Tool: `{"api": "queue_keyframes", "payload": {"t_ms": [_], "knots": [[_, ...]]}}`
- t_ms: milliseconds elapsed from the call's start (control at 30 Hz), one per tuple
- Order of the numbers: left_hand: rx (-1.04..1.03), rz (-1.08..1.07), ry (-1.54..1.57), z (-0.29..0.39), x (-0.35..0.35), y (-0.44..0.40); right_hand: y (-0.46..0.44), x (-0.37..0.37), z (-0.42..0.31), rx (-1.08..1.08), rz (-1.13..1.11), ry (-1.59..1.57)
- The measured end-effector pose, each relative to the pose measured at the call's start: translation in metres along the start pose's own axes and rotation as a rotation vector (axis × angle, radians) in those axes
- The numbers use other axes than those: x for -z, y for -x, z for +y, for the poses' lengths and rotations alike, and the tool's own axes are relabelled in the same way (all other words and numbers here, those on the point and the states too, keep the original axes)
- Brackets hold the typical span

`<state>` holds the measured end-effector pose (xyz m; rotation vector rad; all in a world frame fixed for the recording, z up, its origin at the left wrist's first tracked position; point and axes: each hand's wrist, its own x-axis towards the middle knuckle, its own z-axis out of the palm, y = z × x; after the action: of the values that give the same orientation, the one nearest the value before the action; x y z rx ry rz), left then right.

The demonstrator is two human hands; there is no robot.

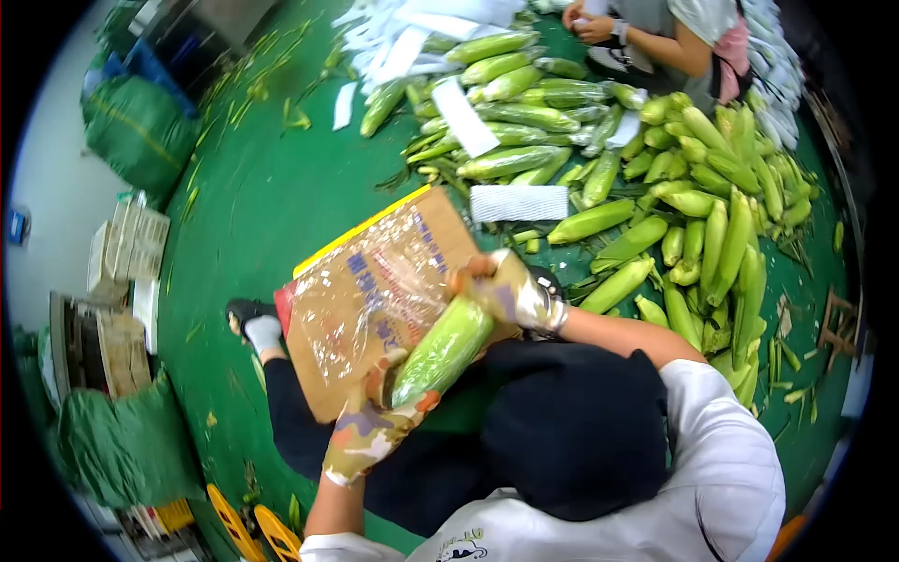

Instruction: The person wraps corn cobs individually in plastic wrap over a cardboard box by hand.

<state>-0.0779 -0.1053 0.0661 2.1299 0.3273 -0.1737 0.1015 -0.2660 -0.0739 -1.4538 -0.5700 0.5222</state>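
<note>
Two ends of a long, glossy green ear of corn (445,351) were in your grip. Your left hand (375,421), in a camouflage-patterned glove, curled round the lower end with thumb and fingers spread only as wide as the ear. Your right hand (510,290), gloved to match, was closed over the upper end; blur hid exactly where its fingertips pressed. You held the ear slantwise before your body, probably because a hand at each end kept it from rolling.

Just beneath it, a flat brown cardboard sheet (314,361) with blue and red print leaned by your legs, likely to give you a work surface within reach. Shiny clear plastic film (393,290) covered much of it, seemingly laid there to be close to both hands.

Beyond the sheet, a white foam-mesh sleeve (520,203) lay near a stack of film-wrapped green ears (510,161). To your right, a loose heap of green ears (721,215) spread over the green floor (239,234), within easy reach of your right arm, perhaps on purpose.
</note>
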Motion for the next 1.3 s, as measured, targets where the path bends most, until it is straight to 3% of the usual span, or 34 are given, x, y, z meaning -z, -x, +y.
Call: {"api": "queue_keyframes", "payload": {"t_ms": [33, 67, 100, 167, 200, 267, 300, 367, 400, 467, 500, 567, 633, 667, 700, 767, 833, 867, 900, 933, 967, 1000, 1033, 1100, 1133, 1167, 1233, 1300], "knots": [[-0.122, 0.097, -0.091, 0.011, -0.006, -0.009, 0.001, 0.006, -0.011, -0.155, 0.180, -0.281], [-0.293, 0.184, 0.124, 0.016, -0.018, -0.016, 0.002, 0.011, -0.022, -0.255, 0.408, -0.580], [-0.466, 0.283, 0.031, 0.010, -0.038, -0.033, 0.008, 0.008, -0.008, -0.151, 0.467, -0.782], [-0.752, 0.398, -0.237, 0.006, -0.068, -0.074, 0.014, 0.016, -0.003, -0.449, 0.290, -1.059], [-0.881, 0.407, -0.392, 0.009, -0.078, -0.097, 0.021, 0.011, 0.020, -0.220, 0.272, -0.808], [-0.680, 0.367, -0.085, 0.018, -0.126, -0.155, 0.023, 0.013, -0.003, -0.270, 0.238, -1.214], [-0.587, 0.141, 0.205, 0.021, -0.139, -0.181, 0.024, 0.014, -0.015, -0.306, 0.232, -1.411], [-0.253, -0.178, 0.833, 0.028, -0.164, -0.233, 0.018, 0.052, -0.011, -0.360, 0.262, -1.399], [-0.125, -0.174, 0.707, 0.021, -0.175, -0.265, 0.022, 0.071, 0.027, -0.264, 0.317, -1.077], [0.127, -0.187, 0.811, -0.008, -0.203, -0.341, 0.031, 0.107, 0.101, -0.193, 0.491, -0.344], [0.254, -0.219, 1.033, -0.017, -0.213, -0.375, 0.033, 0.127, 0.110, -0.189, 0.487, 0.165], [0.164, -0.026, 1.213, 0.012, -0.220, -0.412, 0.036, 0.162, 0.098, -0.236, 0.496, 1.262], [0.202, -0.145, 1.375, 0.048, -0.211, -0.437, 0.029, 0.185, 0.116, -0.504, 0.199, 1.448], [0.114, -0.185, 1.374, 0.055, -0.214, -0.451, 0.034, 0.193, 0.133, -0.287, 0.156, 1.627], [0.024, -0.218, 1.368, 0.060, -0.211, -0.453, 0.033, 0.195, 0.141, -0.283, 0.133, 1.634], [-0.169, -0.231, 1.146, 0.057, -0.192, -0.430, 0.023, 0.203, 0.148, -0.250, 0.108, 1.666], [-0.306, -0.234, 0.838, 0.013, -0.159, -0.399, 0.016, 0.203, 0.146, -0.354, 0.037, 1.721], [-0.342, -0.168, 0.558, -0.006, -0.126, -0.365, 0.017, 0.205, 0.141, -0.382, 0.061, 1.704], [-0.443, -0.056, 0.578, -0.040, -0.093, -0.330, 0.018, 0.201, 0.124, -0.407, 0.074, 1.688], [-0.507, 0.122, 0.455, -0.074, -0.053, -0.291, 0.022, 0.194, 0.104, -0.387, 0.242, 1.596], [-0.345, 0.271, 0.164, -0.099, -0.007, -0.244, 0.023, 0.187, 0.073, -0.359, 0.383, 1.502], [-0.291, 0.326, 0.169, -0.132, 0.020, -0.214, 0.020, 0.191, 0.059, -0.170, 0.473, 1.418], [-0.082, 0.426, -0.002, -0.167, 0.046, -0.174, 0.014, 0.186, 0.049, -0.010, 0.545, 1.295], [0.356, 0.570, -0.349, -0.222, 0.077, -0.083, -0.019, 0.143, -0.021, -0.064, 0.433, 0.112], [0.100, 0.511, -0.759, -0.242, 0.081, -0.041, -0.036, 0.118, -0.051, -0.103, 0.310, 0.121], [0.267, 0.490, -0.835, -0.243, 0.072, -0.025, -0.052, 0.090, -0.069, -0.128, 0.203, 0.135], [0.337, 0.444, -0.949, -0.211, 0.060, -0.013, -0.080, 0.021, -0.077, 0.036, -0.046, 0.358], [0.491, 0.232, -0.804, -0.172, 0.061, -0.023, -0.097, -0.052, -0.060, 0.245, -0.189, 0.590]]}}
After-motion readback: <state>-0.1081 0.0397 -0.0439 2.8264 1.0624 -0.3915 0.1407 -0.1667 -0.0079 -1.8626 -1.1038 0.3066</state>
